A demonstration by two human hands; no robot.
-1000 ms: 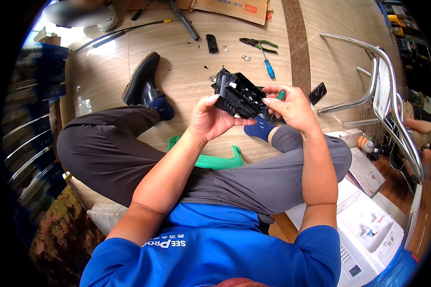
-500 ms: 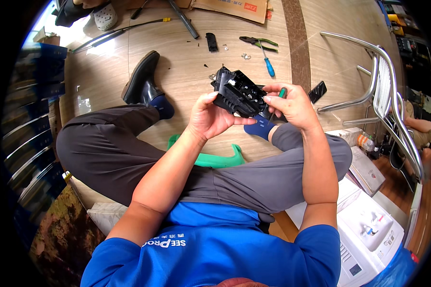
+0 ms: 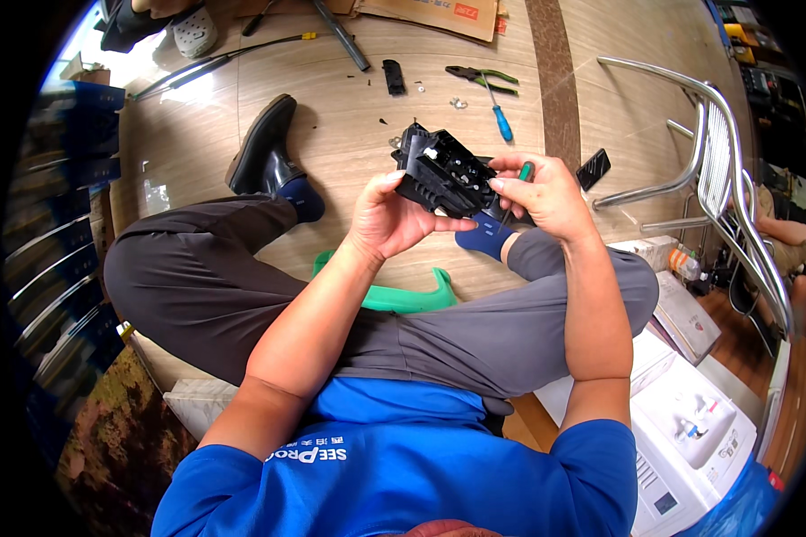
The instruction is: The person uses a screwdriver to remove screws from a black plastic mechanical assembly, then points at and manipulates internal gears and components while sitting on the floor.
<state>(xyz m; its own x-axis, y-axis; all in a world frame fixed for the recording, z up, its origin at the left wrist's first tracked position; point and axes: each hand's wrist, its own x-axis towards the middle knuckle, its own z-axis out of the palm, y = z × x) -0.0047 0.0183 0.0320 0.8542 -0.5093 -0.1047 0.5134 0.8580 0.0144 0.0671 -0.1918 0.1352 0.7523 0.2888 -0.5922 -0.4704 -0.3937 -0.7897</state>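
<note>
A black plastic housing with small parts inside its open face is held up above my shins. My left hand grips it from the left and below, thumb on its near left edge. At its right end, my right hand has thumb and index finger on the housing's edge. That same hand keeps a screwdriver with a green handle tucked in its fingers, its thin shaft pointing down toward me. The screwdriver's tip is not clearly touching the housing. What the right fingertips pinch inside the housing is too small to make out.
On the floor beyond lie green-handled pliers, a blue screwdriver, a black plastic piece and small loose bits. A phone lies near the metal chair. A green curved piece sits between my legs; a white appliance stands right.
Almost nothing differs. Both hands and the black housing keep their places, with only a very slight shift of the whole view.
</note>
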